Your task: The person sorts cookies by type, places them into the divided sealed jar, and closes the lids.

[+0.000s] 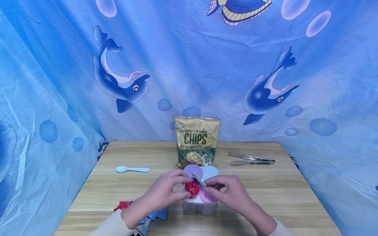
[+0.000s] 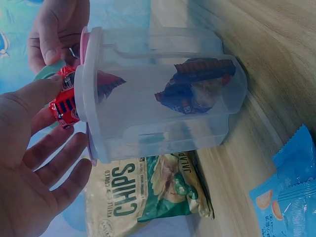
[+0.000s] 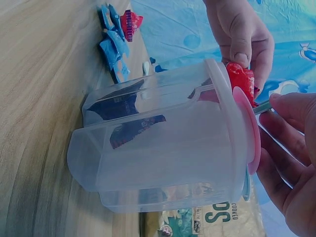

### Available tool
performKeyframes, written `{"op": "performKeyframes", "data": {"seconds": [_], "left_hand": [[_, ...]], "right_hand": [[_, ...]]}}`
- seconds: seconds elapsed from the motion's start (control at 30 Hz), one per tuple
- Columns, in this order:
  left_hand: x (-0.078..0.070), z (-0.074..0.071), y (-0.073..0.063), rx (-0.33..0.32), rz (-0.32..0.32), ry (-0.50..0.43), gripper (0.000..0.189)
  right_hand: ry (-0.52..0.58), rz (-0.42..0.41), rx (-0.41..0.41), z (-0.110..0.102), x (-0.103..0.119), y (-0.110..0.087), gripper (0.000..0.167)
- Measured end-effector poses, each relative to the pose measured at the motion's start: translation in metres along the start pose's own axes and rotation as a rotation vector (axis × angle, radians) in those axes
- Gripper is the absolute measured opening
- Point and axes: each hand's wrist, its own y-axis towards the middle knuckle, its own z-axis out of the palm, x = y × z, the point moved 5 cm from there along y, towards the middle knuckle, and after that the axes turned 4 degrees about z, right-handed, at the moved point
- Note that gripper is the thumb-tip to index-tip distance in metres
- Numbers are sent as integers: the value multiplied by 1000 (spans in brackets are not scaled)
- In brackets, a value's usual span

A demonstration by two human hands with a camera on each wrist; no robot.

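A clear plastic container stands on the table with purple, blue and pink lids closed over its top. My left hand pinches a red candy-like packet at the fourth opening, and the packet's lower end shows inside the container in the left wrist view. On the other side, my right hand holds up the pale green lid between thumb and fingers. Dark blue and red packets lie at the bottom of the container, seen through its wall.
Behind the container stands a bag of chips. Several blue packets and a red packet lie by my left forearm. A pale spoon is at the left, and metal tongs rest at the back right.
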Motion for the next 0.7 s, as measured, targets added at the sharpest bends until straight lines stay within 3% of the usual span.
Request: {"op": "performKeyframes", "data": {"seconds": [0.2, 0.33, 0.47, 0.7], "left_hand": [[-4, 2, 3, -5, 109, 97, 32], [-6, 2, 6, 2, 149, 149, 28], [-7, 3, 8, 31, 165, 218, 24], [-11, 9, 9, 100, 268, 399, 21]], "right_hand": [[11, 6, 9, 1, 0, 1, 20], [14, -2, 12, 0, 1, 2, 21], [11, 2, 13, 0, 1, 2, 22], [17, -15, 11, 2, 0, 1, 22]]}}
